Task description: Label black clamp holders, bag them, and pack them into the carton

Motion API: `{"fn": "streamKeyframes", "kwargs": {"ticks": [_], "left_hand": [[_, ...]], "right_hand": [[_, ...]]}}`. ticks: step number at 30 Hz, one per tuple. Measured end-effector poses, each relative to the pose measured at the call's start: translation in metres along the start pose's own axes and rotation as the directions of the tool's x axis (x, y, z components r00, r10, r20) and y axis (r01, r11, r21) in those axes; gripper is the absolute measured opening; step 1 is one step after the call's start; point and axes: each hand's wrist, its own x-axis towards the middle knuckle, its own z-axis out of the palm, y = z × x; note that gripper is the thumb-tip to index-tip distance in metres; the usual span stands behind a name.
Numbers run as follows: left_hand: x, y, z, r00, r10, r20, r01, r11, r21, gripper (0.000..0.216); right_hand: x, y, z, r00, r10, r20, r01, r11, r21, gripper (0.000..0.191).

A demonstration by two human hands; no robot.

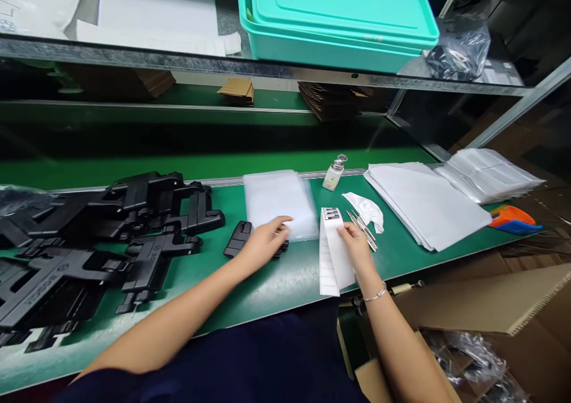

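Note:
My right hand (355, 245) pinches a folded white strip of labels (329, 254) with black print at its top end; the strip hangs down over the bench's front edge. My left hand (266, 242) is over a black plastic part (238, 239), its thumb and index finger apart and reaching toward a stack of clear plastic bags (279, 195). Beneath that hand much of the black part is hidden, so I cannot tell whether the palm touches it. Tweezers (362, 230) and a crumpled white cloth-like piece (368, 208) lie just beyond my right hand.
Several black plastic brackets (154, 254) pile up on the left of the green bench. A small pump bottle (334, 174) stands at the back. White sheets (428, 204) and more clear bags (493, 174) lie right. A teal bin (334, 40) sits overhead; an open carton (482, 302) stands below right.

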Motion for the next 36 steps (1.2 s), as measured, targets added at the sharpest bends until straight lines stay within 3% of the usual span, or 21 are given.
{"fn": "streamKeyframes", "kwargs": {"ticks": [3, 7, 10, 12, 16, 19, 23, 25, 27, 29, 31, 33, 35, 36], "left_hand": [[0.025, 0.012, 0.048, 0.982, 0.017, 0.19, 0.055, 0.928, -0.368, 0.061], [0.041, 0.014, 0.087, 0.985, -0.021, 0.17, 0.125, 0.766, -0.631, 0.045], [0.038, 0.016, 0.094, 0.984, -0.021, 0.179, 0.133, 0.754, -0.643, 0.034], [0.035, 0.017, 0.095, 0.978, -0.005, 0.207, 0.132, 0.786, -0.604, 0.031], [0.033, 0.019, 0.095, 0.975, -0.001, 0.223, 0.116, 0.857, -0.502, 0.029], [0.035, 0.017, 0.097, 0.967, -0.001, 0.253, 0.131, 0.86, -0.494, 0.031], [0.035, 0.015, 0.098, 0.965, 0.001, 0.264, 0.139, 0.85, -0.509, 0.041], [0.035, 0.014, 0.097, 0.958, -0.019, 0.287, 0.17, 0.843, -0.51, 0.051], [0.034, 0.015, 0.091, 0.959, -0.009, 0.283, 0.151, 0.861, -0.485, 0.06], [0.031, 0.016, 0.083, 0.969, 0.075, 0.236, 0.021, 0.925, -0.38, 0.06], [0.027, 0.017, 0.075, 0.945, 0.228, 0.233, -0.181, 0.961, -0.208, 0.054], [0.021, 0.018, 0.069, 0.881, 0.35, 0.319, -0.356, 0.934, -0.043, 0.046], [0.015, 0.02, 0.065, 0.829, 0.369, 0.419, -0.443, 0.892, 0.09, 0.041], [0.012, 0.02, 0.062, 0.827, 0.341, 0.447, -0.449, 0.879, 0.159, 0.04]], "right_hand": [[-0.024, -0.002, 0.01, 0.999, -0.023, 0.025, 0.021, 0.998, 0.065, 0.03], [-0.043, -0.001, 0.013, 0.998, -0.055, -0.014, 0.056, 0.996, 0.069, 0.022], [-0.046, -0.002, 0.005, 0.968, -0.192, -0.16, 0.184, 0.981, -0.062, 0.023], [-0.046, -0.004, -0.001, 0.924, -0.336, -0.181, 0.289, 0.926, -0.244, 0.02], [-0.047, -0.004, -0.008, 0.814, -0.574, -0.085, 0.399, 0.66, -0.637, 0.014], [-0.049, 0.0, -0.009, 0.741, -0.671, 0.021, 0.441, 0.463, -0.769, 0.011], [-0.056, 0.005, -0.01, 0.695, -0.717, 0.06, 0.467, 0.387, -0.795, 0.014], [-0.06, 0.003, -0.012, 0.686, -0.725, 0.061, 0.509, 0.418, -0.752, 0.013], [-0.062, 0.0, -0.015, 0.705, -0.709, -0.013, 0.528, 0.537, -0.658, 0.011], [-0.059, -0.005, -0.018, 0.78, -0.603, -0.165, 0.466, 0.737, -0.49, 0.013], [-0.053, -0.007, -0.017, 0.899, -0.363, -0.244, 0.321, 0.926, -0.197, 0.026], [-0.045, -0.006, -0.01, 0.991, -0.093, -0.096, 0.106, 0.983, 0.147, 0.044], [-0.036, -0.002, 0.002, 0.993, 0.038, 0.107, -0.076, 0.925, 0.371, 0.059], [-0.032, 0.001, 0.008, 0.987, 0.058, 0.148, -0.117, 0.897, 0.426, 0.063]]}}
